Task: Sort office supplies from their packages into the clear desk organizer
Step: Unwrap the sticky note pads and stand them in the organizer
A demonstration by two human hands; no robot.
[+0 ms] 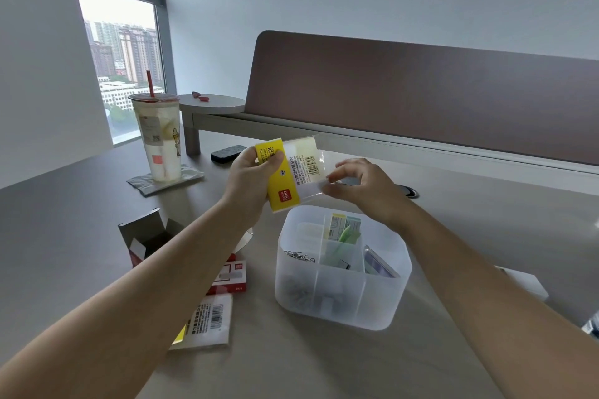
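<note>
A grey-brown counter (pixel 324 363) is stretching across the room toward a brown divider panel (pixel 421 97), with pale walls behind it and a tall window (pixel 123 52) at the left looking out on city towers. Above the counter, the left hand (pixel 251 181) is gripping the yellow end of a sticky-note package (pixel 290 172), fingers curled round it, while the right hand (pixel 359 185) is pinching the clear wrapper at the other end. The package is hanging in the air just over the far rim of the clear desk organizer (pixel 340 304), which is sitting on the counter with paper clips (pixel 299 256), coloured note pads (pixel 345 230) and other small items in its compartments. To its left, an opened box (pixel 146 236), a red staples box (pixel 231 278) and a flat emptied wrapper (pixel 207 324) are lying near one another. Further back, an iced drink cup (pixel 160 136) with a red straw is standing on a grey coaster (pixel 146 185), and a dark eraser-like block (pixel 227 153) is resting beside a small raised shelf (pixel 210 105).
</note>
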